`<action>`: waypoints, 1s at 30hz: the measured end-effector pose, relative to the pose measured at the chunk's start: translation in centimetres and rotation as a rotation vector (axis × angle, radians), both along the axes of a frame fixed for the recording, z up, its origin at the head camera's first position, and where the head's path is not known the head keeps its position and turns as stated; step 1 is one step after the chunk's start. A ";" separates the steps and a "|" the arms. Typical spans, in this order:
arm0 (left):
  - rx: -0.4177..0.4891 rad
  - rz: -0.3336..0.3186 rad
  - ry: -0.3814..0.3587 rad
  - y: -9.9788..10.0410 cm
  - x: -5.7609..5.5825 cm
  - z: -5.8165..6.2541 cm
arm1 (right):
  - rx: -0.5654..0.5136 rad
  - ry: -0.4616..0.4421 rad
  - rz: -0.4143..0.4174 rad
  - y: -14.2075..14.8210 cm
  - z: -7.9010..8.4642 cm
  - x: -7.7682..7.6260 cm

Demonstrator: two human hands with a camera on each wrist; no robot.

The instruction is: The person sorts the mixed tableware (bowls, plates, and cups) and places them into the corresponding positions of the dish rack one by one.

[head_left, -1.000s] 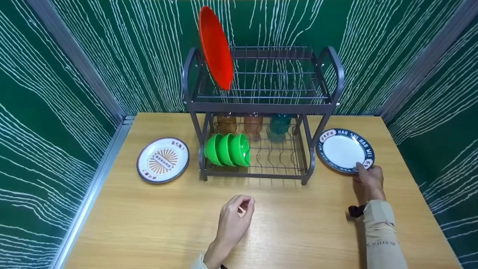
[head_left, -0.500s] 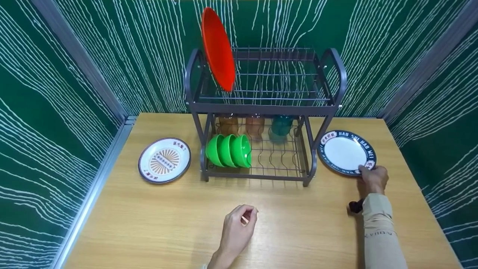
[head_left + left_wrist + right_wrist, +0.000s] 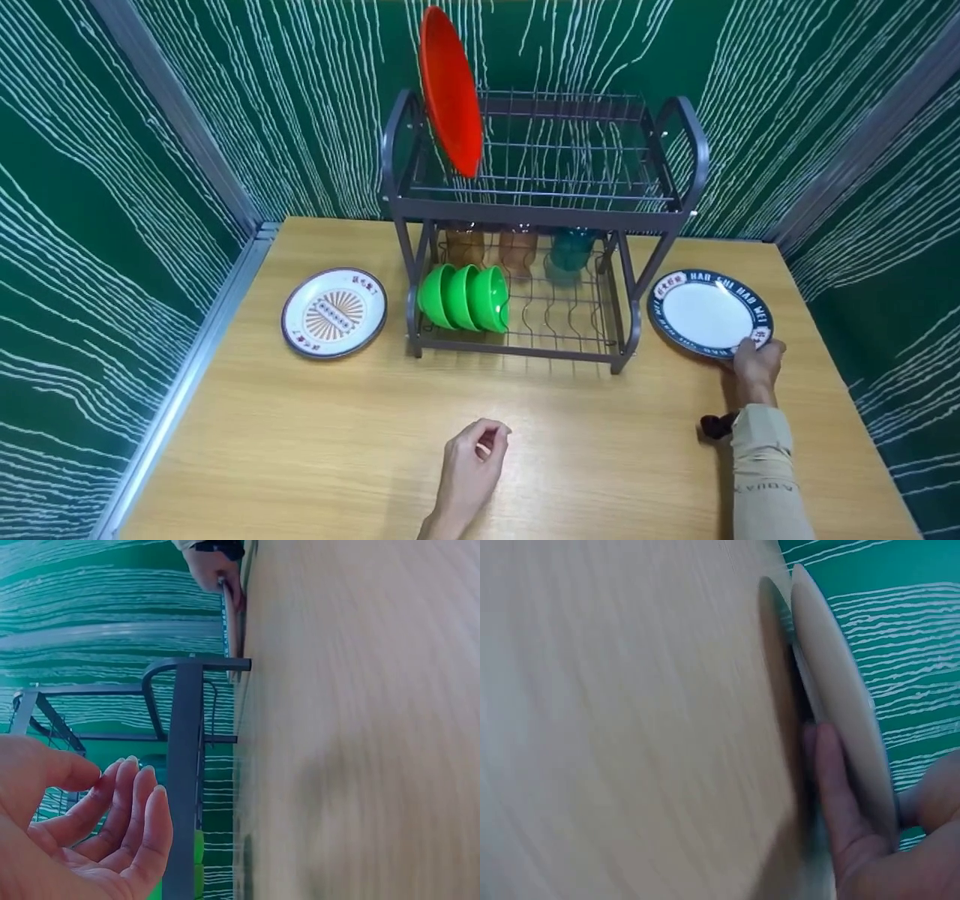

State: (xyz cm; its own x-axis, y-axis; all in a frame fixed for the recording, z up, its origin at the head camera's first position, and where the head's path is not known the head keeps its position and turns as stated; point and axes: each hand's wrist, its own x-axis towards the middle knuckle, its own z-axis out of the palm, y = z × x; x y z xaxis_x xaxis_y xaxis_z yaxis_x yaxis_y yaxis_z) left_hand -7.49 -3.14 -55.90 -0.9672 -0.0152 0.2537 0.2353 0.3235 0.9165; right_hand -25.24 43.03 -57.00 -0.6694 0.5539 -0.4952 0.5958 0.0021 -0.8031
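My right hand (image 3: 757, 367) grips the near right rim of a white plate with a dark blue lettered border (image 3: 709, 315), to the right of the rack. The thumb lies on top of the rim. In the right wrist view the fingers (image 3: 836, 787) reach under the plate's pale underside (image 3: 840, 682), with a narrow dark gap between plate and table. My left hand (image 3: 472, 472) hovers over the front middle of the table, loosely curled and holding nothing. Its thumb bends toward the fingertips in the left wrist view, where the hand (image 3: 97, 832) shows palm side.
A two-tier dark metal dish rack (image 3: 540, 214) stands at the back. An upright red plate (image 3: 450, 94) leans on its top tier. Below are green bowls (image 3: 491, 300) and three tinted glasses (image 3: 574, 250). Another white plate with a sunburst print (image 3: 360, 330) lies on the left.
The blue-bordered plate has shifted slightly right, away from the rack, in my right hand's grip. My left hand has drawn back a little toward me. The head view has tilted slightly.
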 end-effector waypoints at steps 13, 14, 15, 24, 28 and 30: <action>0.055 -0.037 -0.059 0.1 -0.8 0.1 | -0.078 0.147 -0.093 -0.5 0.3 3.6; 0.058 -0.044 -0.060 0.1 -0.8 0.1 | -0.078 0.154 -0.087 -0.6 0.4 4.2; 0.061 -0.051 -0.063 0.1 -0.8 0.1 | -0.079 0.155 -0.080 -0.7 0.5 4.7; 0.039 -0.105 -0.076 0.2 -1.4 0.6 | -0.136 0.216 -0.050 -1.8 1.1 8.9; 0.067 -0.119 -0.091 0.3 -1.3 0.7 | -0.157 0.148 -0.048 -2.4 1.4 10.5; 0.080 -0.126 -0.095 0.4 -1.4 0.7 | -0.119 0.117 -0.029 -2.6 1.6 11.0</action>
